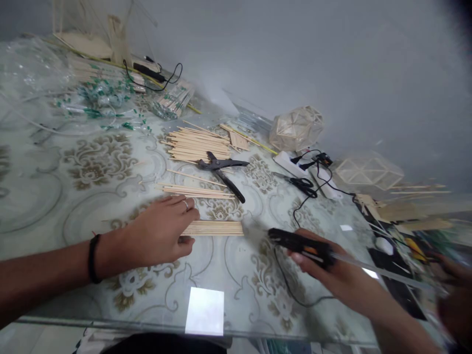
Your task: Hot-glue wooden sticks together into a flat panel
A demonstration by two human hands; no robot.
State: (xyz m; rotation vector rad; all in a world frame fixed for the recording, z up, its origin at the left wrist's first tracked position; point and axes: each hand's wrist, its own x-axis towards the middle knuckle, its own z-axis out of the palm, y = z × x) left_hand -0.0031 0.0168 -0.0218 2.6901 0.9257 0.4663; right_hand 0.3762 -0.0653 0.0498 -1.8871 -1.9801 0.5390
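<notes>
My left hand [162, 231] lies over a flat row of thin wooden sticks [217, 228], fingers curled over the far side and thumb at the near side. The sticks' right ends stick out from under the hand. My right hand [320, 260] is closed round a black hot glue gun [300, 242], somewhat blurred, with a clear glue stick [372, 268] trailing from its back. Its nozzle points left, a short way from the row's right end. Beyond my left hand lie a few loose sticks [199, 191] and dark-handled pliers-like cutters [224, 169].
A pile of sticks [199, 143] lies behind the cutters. Scissors [302, 184], a white power strip [291, 163] and black cords lie at right. Two stick-frame models [297, 129] stand by the wall. Plastic packaging [103, 93] fills the back left. Another person's hand [453, 275] shows at far right.
</notes>
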